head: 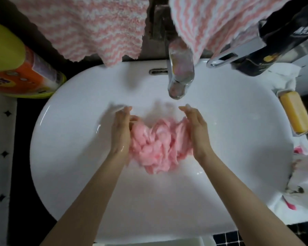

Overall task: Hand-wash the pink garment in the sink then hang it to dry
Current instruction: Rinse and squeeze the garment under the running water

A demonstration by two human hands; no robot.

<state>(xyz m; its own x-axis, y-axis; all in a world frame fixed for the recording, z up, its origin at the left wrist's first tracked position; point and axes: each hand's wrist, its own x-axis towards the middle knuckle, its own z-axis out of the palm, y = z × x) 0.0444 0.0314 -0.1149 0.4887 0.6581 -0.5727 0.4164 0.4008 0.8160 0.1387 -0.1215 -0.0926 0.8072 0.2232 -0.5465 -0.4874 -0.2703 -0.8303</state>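
Left hand and right hand press pink garment in sink.

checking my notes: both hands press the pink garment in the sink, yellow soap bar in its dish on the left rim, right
Not quite. The head view shows the yellow soap bar in its dish on the right rim of the sink, not the left. The rest holds: the left hand and right hand press the pink garment between them.

Glossy white sink, shiny metal faucet, fluffy towels.
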